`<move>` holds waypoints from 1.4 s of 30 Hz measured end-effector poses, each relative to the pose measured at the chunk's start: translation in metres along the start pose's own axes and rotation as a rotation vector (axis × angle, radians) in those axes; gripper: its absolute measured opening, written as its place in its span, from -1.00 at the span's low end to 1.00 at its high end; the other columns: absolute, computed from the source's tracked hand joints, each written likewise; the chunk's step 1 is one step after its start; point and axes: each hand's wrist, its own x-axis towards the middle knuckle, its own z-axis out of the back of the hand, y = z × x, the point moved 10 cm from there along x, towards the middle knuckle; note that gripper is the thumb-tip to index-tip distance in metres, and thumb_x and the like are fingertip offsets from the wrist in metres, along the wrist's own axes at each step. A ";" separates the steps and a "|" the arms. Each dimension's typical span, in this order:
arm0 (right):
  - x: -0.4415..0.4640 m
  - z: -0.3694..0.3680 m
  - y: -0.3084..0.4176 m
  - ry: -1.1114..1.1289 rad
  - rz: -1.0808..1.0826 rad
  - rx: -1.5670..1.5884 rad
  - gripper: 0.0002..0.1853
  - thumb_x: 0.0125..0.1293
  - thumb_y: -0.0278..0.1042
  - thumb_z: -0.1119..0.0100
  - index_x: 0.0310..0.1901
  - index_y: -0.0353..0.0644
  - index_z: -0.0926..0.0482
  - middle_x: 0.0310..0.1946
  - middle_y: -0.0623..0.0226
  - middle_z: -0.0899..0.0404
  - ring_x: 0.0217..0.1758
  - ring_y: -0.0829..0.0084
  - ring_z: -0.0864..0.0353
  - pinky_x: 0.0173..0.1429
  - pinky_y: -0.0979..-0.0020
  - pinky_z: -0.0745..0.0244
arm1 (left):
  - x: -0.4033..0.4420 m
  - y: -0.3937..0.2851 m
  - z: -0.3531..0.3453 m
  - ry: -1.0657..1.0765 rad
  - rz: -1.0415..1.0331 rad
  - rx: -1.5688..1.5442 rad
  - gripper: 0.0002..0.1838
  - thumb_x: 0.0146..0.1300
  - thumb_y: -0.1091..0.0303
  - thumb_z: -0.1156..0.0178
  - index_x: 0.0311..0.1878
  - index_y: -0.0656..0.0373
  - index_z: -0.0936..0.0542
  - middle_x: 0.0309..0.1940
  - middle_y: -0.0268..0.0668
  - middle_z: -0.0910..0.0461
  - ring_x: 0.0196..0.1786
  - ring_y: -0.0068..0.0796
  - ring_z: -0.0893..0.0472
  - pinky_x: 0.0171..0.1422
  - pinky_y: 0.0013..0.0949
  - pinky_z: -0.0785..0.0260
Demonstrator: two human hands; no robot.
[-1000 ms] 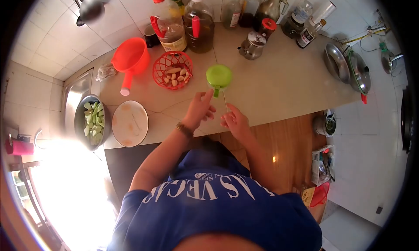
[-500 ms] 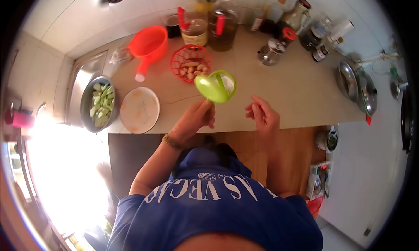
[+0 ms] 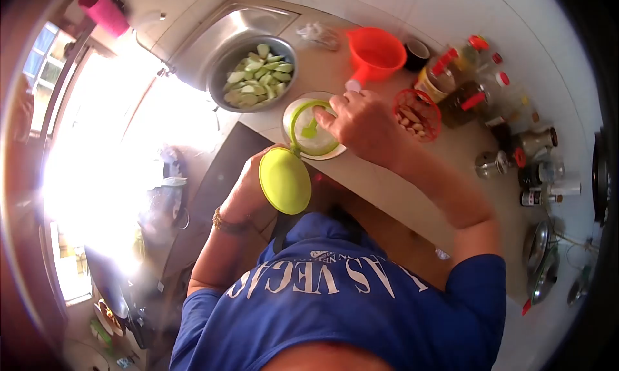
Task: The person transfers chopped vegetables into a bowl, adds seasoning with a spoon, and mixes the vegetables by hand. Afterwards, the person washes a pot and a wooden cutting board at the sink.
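My left hand [image 3: 248, 184] is closed on a small lime-green-rimmed container [image 3: 325, 142], held over the counter's front edge. White contents show inside it. Its round green lid [image 3: 284, 181] hangs flipped open toward my body. My right hand [image 3: 367, 126] reaches into the container from the right, fingers pinched at the handle of a small green spoon [image 3: 309, 132]. The spoon's scoop rests on or just above the white contents. Just beyond, a grey metal bowl [image 3: 216, 87] holds pale green chopped vegetable pieces [image 3: 258, 76]. A white plate [image 3: 289, 112] lies partly hidden behind the container.
A steel sink [image 3: 248, 13] lies behind the bowl. A red ladle-like strainer [image 3: 380, 48] and a red basket [image 3: 433, 113] with garlic-like pieces stand on the counter. Oil jugs [image 3: 438, 81], bottles and a glass jar [image 3: 491, 165] line the wall. Pan lids [image 3: 538, 242] hang far right.
My view and body have turned left toward the bowl. The container has moved left with my left hand, its lid swung wide open. My right hand has come to the spoon inside.
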 end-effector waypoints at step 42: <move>0.150 -0.211 0.024 0.143 -1.150 1.975 -0.82 0.24 -0.40 -0.16 -0.19 -0.30 -0.58 -0.48 0.28 -0.61 -0.52 0.57 -0.58 -0.40 0.60 -0.49 | -0.031 0.024 0.313 -0.433 0.337 0.154 -0.75 0.24 0.29 0.00 -0.26 0.30 -0.54 -0.54 -0.24 -0.58 -0.51 -0.51 -0.59 -0.40 -0.48 -0.43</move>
